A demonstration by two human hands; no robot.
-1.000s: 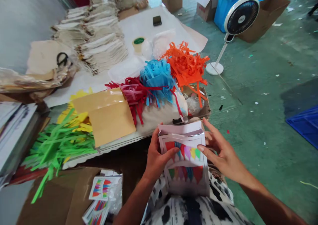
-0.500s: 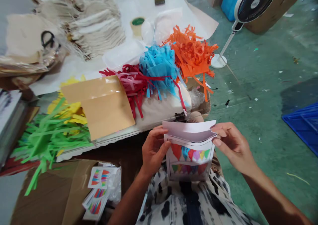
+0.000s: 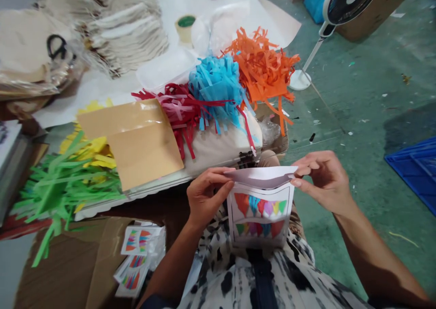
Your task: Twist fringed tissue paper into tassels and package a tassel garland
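Observation:
Over my lap I hold a small white packet [image 3: 260,213] printed with rows of coloured pennant flags. My left hand [image 3: 204,195] pinches the left end of its top flap. At the flap's right end my right hand [image 3: 322,179] is pinched shut. The flap is bent forward over the packet's top. Just beyond lies a low board [image 3: 153,188] with heaps of cut paper strips: green [image 3: 64,186], yellow [image 3: 90,147], red [image 3: 179,113], blue [image 3: 216,86] and orange [image 3: 262,70]. A tan envelope [image 3: 136,138] rests on them.
More flag packets [image 3: 136,259] lie on brown cardboard at lower left. Stacks of folded cloth bags [image 3: 116,27], a tape roll [image 3: 185,27] and black scissors [image 3: 56,45] sit further back. A standing fan [image 3: 340,9], cardboard boxes and a blue crate [image 3: 413,168] are on the green floor to the right.
Both hands have moved from the packet's front to the ends of its top flap and pulled the flap forward. The view has tilted down a little.

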